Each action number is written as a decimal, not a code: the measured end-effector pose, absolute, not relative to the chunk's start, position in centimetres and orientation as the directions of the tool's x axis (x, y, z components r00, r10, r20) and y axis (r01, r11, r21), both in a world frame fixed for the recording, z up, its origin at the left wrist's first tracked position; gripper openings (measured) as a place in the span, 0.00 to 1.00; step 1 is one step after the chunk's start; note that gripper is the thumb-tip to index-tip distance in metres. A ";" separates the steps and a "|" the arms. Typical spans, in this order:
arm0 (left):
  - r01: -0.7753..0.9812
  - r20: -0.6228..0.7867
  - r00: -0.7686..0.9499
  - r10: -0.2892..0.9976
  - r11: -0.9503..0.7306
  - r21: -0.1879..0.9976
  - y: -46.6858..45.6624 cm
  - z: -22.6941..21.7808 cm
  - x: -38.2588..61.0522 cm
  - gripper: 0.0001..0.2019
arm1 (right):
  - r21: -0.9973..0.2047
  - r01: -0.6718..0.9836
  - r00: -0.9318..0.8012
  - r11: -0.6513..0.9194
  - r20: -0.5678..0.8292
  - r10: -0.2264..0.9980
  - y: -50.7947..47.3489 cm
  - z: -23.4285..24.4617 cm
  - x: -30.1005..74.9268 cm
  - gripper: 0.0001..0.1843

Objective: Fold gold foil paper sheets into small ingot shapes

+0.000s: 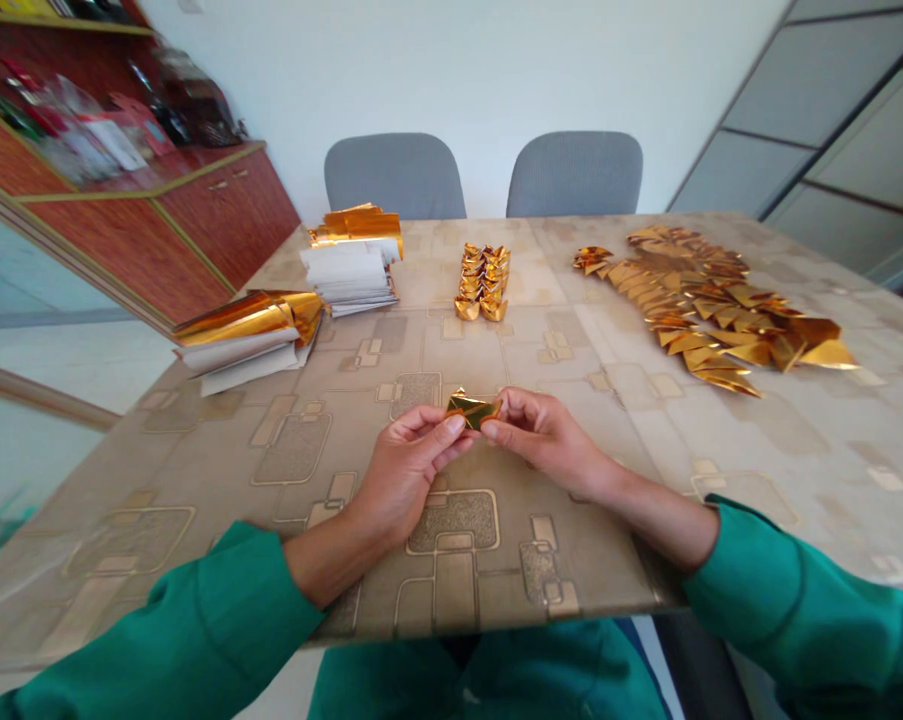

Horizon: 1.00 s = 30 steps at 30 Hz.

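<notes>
a folded gold foil piece is pinched between left hand and right hand, and could be creased by too firm a grip.

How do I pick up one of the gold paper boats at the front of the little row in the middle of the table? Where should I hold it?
Try the right-hand front gold folded piece. Come from the near side, facing the table's edge, because the other folded pieces sit tightly behind it. Gently pinch its raised rim with your finger and thumb. The thin foil looks easy to dent, so the rim seems safer than squeezing its whole body.

Small folded gold foil piece
</notes>
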<state>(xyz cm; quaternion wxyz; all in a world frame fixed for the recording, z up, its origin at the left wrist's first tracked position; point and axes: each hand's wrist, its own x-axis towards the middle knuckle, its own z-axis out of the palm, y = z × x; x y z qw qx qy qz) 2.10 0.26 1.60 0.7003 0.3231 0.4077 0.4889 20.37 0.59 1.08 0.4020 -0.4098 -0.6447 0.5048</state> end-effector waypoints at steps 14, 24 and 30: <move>-0.294 -0.198 0.252 0.947 0.270 0.917 0.6 1.7 1.4 0.13 | -0.998 -0.059 -0.360 0.035 0.054 0.931 0.9 1.3 20.5 0.16; -0.312 -0.165 0.206 0.964 0.225 0.923 1.1 1.6 1.2 0.12 | -0.997 -0.078 -0.334 -0.010 0.017 0.942 0.8 1.4 20.6 0.13; -0.358 -0.194 0.283 0.939 0.291 0.887 0.9 1.6 1.3 0.15 | -0.994 -0.107 -0.287 0.008 0.039 0.957 0.6 1.1 20.4 0.14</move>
